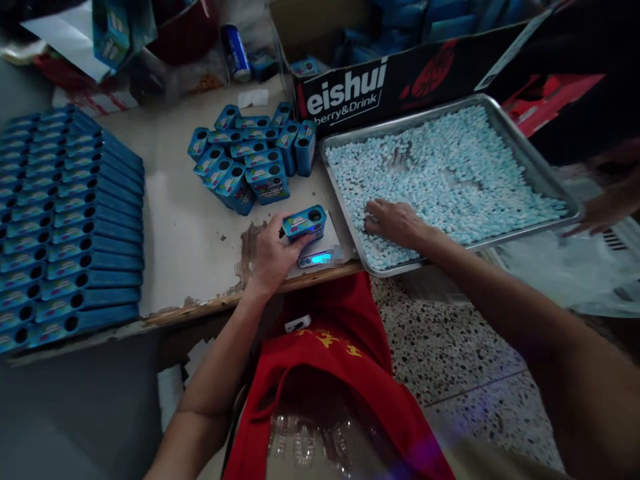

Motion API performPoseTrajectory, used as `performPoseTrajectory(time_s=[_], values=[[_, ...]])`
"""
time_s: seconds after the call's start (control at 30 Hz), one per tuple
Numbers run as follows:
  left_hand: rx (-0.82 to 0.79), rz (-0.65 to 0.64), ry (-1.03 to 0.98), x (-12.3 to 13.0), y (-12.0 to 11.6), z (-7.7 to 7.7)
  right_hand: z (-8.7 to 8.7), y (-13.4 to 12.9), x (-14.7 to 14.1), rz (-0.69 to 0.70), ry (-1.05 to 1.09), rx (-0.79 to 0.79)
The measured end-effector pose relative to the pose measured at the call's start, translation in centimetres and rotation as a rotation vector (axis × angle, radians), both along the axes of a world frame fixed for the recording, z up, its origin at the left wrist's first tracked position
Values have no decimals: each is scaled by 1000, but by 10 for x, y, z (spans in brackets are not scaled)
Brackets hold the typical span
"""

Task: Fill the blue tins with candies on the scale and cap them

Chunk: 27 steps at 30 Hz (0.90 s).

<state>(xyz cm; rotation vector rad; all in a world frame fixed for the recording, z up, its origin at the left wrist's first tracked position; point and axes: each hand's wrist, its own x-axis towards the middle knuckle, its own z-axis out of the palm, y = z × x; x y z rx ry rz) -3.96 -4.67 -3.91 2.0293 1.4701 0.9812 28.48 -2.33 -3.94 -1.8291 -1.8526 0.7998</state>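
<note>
My left hand [273,257] is closed around a small blue candy box [303,221] with a dark round hole in its top. The box is upright over a small digital scale [323,259] with a lit blue display near the table edge. To the right, my right hand [395,223] reaches into a metal tray [530,153] of small pale blue and white candies [450,180]. Its fingers are curled down among the candies, and the fingertips are partly hidden. Just behind the scale stands a cluster of similar blue boxes [267,180].
Many blue boxes are stacked in rows [95,220] at the left. A black printed carton [395,87] stands behind the tray, with a blue can [235,53] to its left. At the right edge, another person's hand [607,207] is near the tray's rim, above clear plastic [565,273].
</note>
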Motion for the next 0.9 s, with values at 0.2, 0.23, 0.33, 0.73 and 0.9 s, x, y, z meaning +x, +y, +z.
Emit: performPoseTrajectory(time_s=[0.2, 0.23, 0.33, 0.73, 0.9], values=[[144, -143, -117, 40, 34, 27, 19, 28, 22, -238, 416, -14], [176, -178, -130, 49, 42, 31, 25, 31, 26, -257, 505, 12], [217, -269, -159, 83, 64, 41, 50, 37, 30, -274, 1001, 162], [107, -282, -119, 152, 78, 31, 71, 58, 8, -337, 1327, 436], [76, -284, -108, 162, 82, 26, 62, 57, 3, -349, 1379, 490]])
